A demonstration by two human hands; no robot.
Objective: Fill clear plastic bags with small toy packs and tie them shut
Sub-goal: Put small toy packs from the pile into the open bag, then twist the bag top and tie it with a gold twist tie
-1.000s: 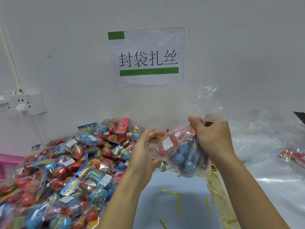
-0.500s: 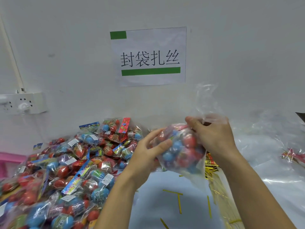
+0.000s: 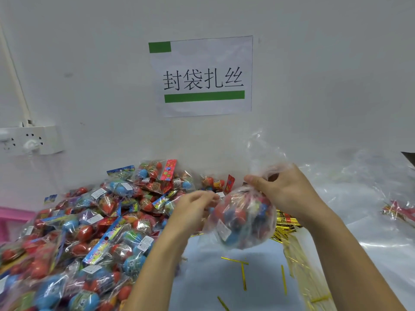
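The right hand (image 3: pixel 289 196) had its grip closed round the neck of the filled clear bag (image 3: pixel 243 218); the left hand (image 3: pixel 193 207), fingers loosely curled, touched its side

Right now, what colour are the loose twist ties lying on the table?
Gold, shiny twist ties on the pale table; head view shows them best.

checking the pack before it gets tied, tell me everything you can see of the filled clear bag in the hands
The filled clear bag is thin, crinkly transparent plastic, bulging round with red and blue toy packs; a white label shows low on its left side. It hangs in the air above the table. The right hand grips its gathered neck, loose plastic fanning above. The left hand is at its left side. No tie visible.
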